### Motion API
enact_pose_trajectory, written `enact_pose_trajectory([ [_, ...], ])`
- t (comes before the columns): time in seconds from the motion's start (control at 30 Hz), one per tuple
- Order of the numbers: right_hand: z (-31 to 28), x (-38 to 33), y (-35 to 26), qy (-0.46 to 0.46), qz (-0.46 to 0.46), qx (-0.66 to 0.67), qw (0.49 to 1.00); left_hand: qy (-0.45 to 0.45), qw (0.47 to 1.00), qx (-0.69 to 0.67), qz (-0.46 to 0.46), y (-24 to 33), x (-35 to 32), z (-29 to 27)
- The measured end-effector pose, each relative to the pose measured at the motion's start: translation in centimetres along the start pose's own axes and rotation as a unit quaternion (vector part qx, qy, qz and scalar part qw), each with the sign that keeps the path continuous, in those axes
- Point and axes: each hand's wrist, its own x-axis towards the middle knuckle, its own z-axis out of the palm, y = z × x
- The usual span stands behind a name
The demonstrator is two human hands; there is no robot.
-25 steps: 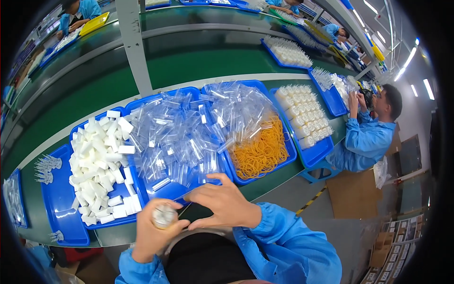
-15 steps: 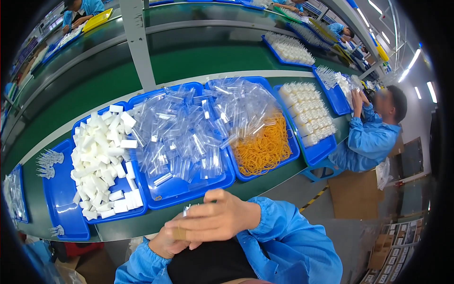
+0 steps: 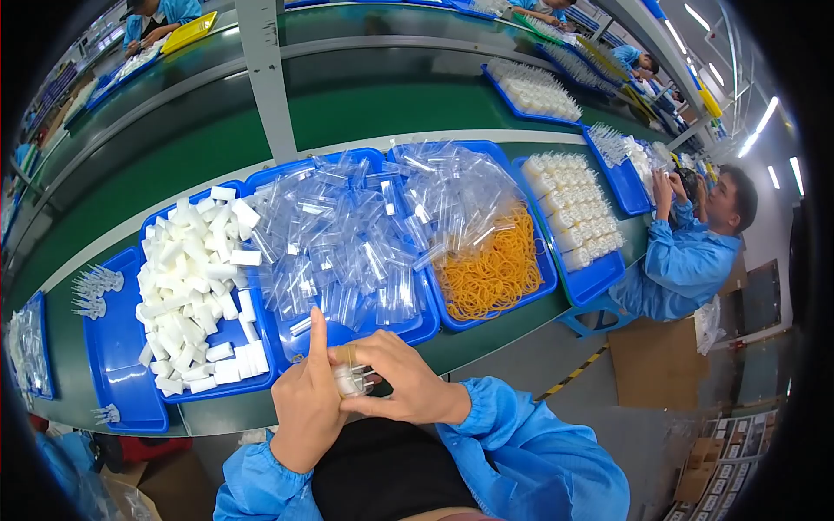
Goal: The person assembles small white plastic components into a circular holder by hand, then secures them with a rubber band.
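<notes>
Pinching small clear bundle (image 3: 352,379) between both hands

My left hand (image 3: 306,408) now stands with its index finger pointing up, no longer gripping the small clear piece (image 3: 352,379) alone. My right hand (image 3: 393,378), earlier covering the left, now pinches that piece from the right, beside the left palm.

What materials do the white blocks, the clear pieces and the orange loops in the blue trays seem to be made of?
The white rectangular blocks look like foam or soft plastic: matte, no shine. The clear small pieces seem to be thin transparent plastic, since they glint and show the blue tray through them. The thin orange loops are probably rubber bands: limp and tangled.
</notes>
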Motion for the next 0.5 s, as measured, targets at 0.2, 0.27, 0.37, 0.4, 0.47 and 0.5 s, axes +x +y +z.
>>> enact_pose_trajectory([
  [0.2,0.7,0.2,0.3,-0.021,0.118,0.137,0.983,-0.044,0.997,-0.059,-0.02,0.0,-0.6,0.9],
  [0.27,0.7,0.1,-0.7,0.03,0.156,0.189,0.969,-0.016,0.986,-0.148,-0.075,-0.2,-0.4,1.0],
  [0.37,-0.3,0.3,-0.6,0.078,-0.027,-0.014,0.996,-0.028,0.881,-0.422,-0.213,-1.1,-0.3,0.6],
  [0.4,-0.3,0.4,-0.4,0.078,-0.027,-0.013,0.996,-0.028,0.881,-0.421,-0.214,-0.8,-0.2,0.4],
  [0.47,-0.2,0.4,0.3,0.031,-0.086,-0.106,0.99,-0.1,0.728,-0.599,-0.319,-0.2,0.0,0.1],
  [0.5,-0.4,0.2,0.4,0.023,-0.053,-0.094,0.994,-0.125,0.712,-0.608,-0.328,-0.3,-0.2,0.3],
])
